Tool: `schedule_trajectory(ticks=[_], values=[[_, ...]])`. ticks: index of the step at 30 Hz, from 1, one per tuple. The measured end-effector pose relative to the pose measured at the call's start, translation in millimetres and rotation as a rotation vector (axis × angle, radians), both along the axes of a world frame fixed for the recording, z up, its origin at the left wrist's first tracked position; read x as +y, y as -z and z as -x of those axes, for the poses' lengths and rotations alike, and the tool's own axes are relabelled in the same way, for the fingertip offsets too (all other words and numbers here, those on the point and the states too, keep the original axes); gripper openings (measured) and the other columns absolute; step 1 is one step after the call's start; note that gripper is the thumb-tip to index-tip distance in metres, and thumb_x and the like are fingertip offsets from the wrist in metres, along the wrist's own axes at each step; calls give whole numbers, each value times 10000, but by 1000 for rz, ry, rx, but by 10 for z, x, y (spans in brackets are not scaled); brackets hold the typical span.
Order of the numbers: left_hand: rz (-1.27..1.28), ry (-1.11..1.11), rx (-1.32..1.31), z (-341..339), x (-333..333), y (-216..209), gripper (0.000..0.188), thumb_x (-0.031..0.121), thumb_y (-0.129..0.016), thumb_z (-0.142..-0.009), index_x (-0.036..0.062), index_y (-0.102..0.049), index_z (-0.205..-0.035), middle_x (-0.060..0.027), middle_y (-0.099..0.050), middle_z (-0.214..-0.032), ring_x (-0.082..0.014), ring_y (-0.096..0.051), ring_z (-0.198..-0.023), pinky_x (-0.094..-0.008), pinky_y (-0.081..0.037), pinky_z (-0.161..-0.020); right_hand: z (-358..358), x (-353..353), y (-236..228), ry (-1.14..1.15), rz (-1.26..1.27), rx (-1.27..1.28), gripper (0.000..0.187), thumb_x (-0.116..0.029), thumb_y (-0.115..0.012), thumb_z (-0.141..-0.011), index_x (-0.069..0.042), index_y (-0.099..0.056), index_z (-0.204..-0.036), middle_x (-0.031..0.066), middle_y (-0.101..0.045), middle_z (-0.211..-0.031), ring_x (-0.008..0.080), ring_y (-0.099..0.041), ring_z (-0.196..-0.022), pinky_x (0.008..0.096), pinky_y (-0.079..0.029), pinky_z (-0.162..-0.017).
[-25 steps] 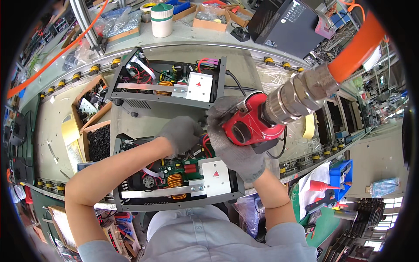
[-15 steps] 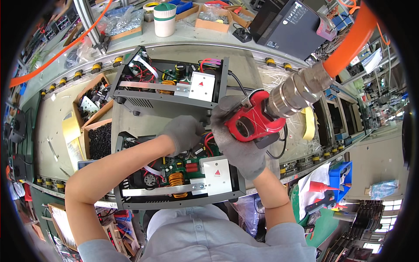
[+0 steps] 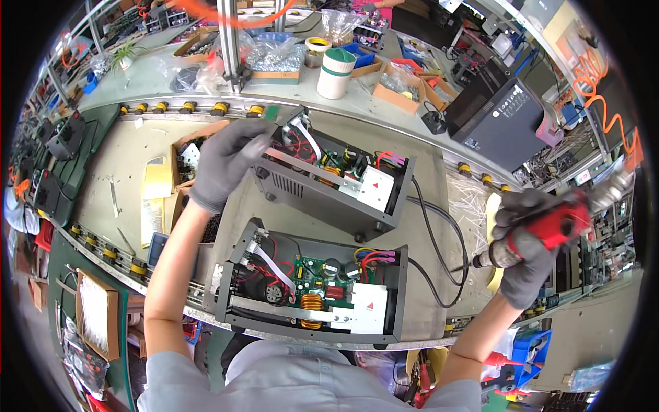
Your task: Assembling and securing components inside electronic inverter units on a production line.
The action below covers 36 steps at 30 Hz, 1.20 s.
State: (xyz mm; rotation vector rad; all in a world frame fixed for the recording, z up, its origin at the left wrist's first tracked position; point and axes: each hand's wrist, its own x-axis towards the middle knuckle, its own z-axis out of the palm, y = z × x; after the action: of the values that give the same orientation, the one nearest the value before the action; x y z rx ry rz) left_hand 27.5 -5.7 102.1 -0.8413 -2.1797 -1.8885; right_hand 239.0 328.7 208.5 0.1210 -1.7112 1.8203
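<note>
My left hand (image 3: 225, 163), in a grey glove, is raised by the left end of the far open-topped metal electronics case (image 3: 322, 192). Its fingers are stretched and the thumb stands apart; whether they touch the case I cannot tell. At the right, my gloved right hand (image 3: 527, 257) grips a red air screwdriver (image 3: 552, 223), its bit pointing left and its metal hose fitting to the right. A second open case (image 3: 312, 326) lies closest to me, with a green circuit board, a copper coil and a white plate with a red triangle inside.
Black cables (image 3: 449, 281) loop from both cases. Left of them are a parts box (image 3: 185, 158) and a yellow sheet (image 3: 156, 182). White strips (image 3: 470, 209) lie at right. Behind the roller rail stand a white canister (image 3: 333, 79) and a black computer tower (image 3: 491, 123).
My left hand has left the near case for the far case's left end. The right hand has carried the air screwdriver rightward and turned it sideways. The whole view has shifted.
</note>
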Motion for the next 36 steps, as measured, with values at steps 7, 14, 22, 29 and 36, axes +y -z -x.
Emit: schedule_trajectory(ticks=[7, 14, 22, 29, 36], values=[[424, 133, -48, 319, -302, 1385, 538, 428, -438, -926, 29, -441, -1287, -174, -536, -1187, -273, -524, -1086, -364, -378, -954, 489, 359, 991, -138, -392, -676, 552, 4, -671, -601, 11, -528, -1135, 76, -643, -935, 97, -578, -772, 241, -469, -623], [130, -24, 209, 368, -105, 1350, 642, 582, -419, -871, 19, -564, -1145, -209, -574, -1111, -290, -562, -1003, -362, -406, -907, 816, 269, 1341, -88, -170, -614, 460, 7, -689, -565, -21, -526, -993, 46, -569, -793, 131, -566, -700, 261, -482, -584], [461, -124, -448, 40, -55, 221, 688, 638, -522, -803, -30, -666, -885, -211, -641, -782, -288, -634, -794, -368, -460, -740, 1066, 617, 1207, -205, 2, -681, 377, -36, -584, -615, 15, -549, -987, 88, -605, -776, 200, -617, -671, 316, -529, -585], [465, -30, -487, -146, -369, 349, 652, 581, -525, -838, -31, -598, -1051, -124, -596, -828, -201, -578, -751, -320, -456, -679, 594, 367, 902, -78, -21, -632, 496, -1, -559, -597, 9, -516, -1091, 139, -632, -880, 182, -590, -550, 254, -466, -445], [336, 194, -138, -1499, -1233, 773, 711, 540, -431, -895, 18, -346, -1370, -229, -480, -1215, -323, -519, -1096, -364, -405, -932, -762, 177, 1003, -103, -88, -709, 489, 33, -593, -565, 9, -547, -1051, 175, -639, -978, 207, -646, -781, 268, -491, -529]])
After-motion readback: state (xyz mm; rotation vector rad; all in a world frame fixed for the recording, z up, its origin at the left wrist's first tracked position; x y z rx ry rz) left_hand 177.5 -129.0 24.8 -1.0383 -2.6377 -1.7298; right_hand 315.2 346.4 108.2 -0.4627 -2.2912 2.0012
